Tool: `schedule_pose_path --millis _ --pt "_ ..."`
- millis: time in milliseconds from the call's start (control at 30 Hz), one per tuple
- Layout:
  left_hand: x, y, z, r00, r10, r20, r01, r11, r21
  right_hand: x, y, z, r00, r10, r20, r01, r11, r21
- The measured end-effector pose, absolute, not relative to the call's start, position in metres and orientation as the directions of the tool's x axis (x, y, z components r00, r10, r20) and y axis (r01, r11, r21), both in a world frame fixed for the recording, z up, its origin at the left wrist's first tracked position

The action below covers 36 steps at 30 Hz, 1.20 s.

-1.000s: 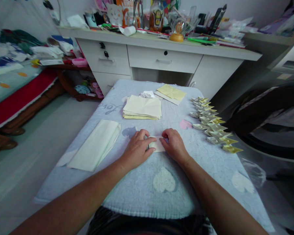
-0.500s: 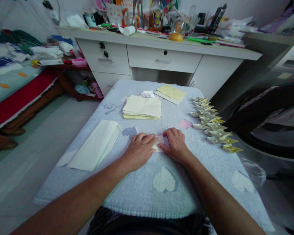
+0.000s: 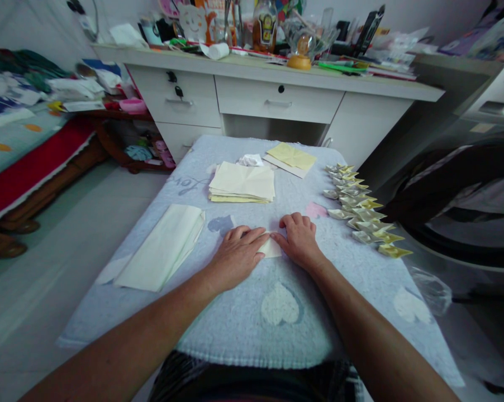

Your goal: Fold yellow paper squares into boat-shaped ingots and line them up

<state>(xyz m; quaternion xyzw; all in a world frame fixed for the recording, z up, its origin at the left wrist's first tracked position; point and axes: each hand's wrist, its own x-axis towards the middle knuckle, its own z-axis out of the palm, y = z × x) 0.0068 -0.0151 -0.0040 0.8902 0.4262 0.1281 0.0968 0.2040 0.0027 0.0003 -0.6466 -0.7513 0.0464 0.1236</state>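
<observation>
A small piece of cream folded paper [image 3: 272, 249] lies flat on the cloth between my hands. My left hand [image 3: 240, 254] covers its left side, fingers close together on top and thumb at the near edge, holding it down. Over the right side, my right hand [image 3: 299, 239] presses its thumb tip on the paper's upper part, while its bent fingers stand apart from the thumb. The paper's left part is hidden under my left fingers. Beyond my hands sits a stack of creased cream and yellow paper squares [image 3: 242, 181].
Folded paper boats [image 3: 363, 215] stand in rows at the right. A folded white paper bundle [image 3: 163, 248] lies left. Yellow and white sheets [image 3: 291, 156] and a crumpled tissue [image 3: 251, 160] are at the back. A cluttered desk [image 3: 277, 70] stands behind the cloth-covered table [image 3: 227, 335].
My right thumb has moved up and left across the paper toward my left fingertips. The paper's upper part now lies differently under it. My left hand stays in place.
</observation>
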Motion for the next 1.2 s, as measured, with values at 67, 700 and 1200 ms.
schedule_pose_path --millis 67,700,1200 --pt "0.007 -0.015 -0.003 0.603 0.785 0.144 0.735 -0.617 0.282 0.206 0.002 0.000 -0.156 0.980 0.120 0.956 0.181 -0.229" --pt "-0.002 -0.009 0.005 0.648 0.750 0.134 0.657 -0.639 0.399 0.231 -0.013 0.015 -0.389 0.921 0.032 0.806 0.356 -0.472" --pt "0.002 -0.007 0.002 0.642 0.713 0.283 0.611 -0.698 0.373 0.223 -0.014 0.021 -0.397 0.915 0.070 0.778 0.376 -0.503"
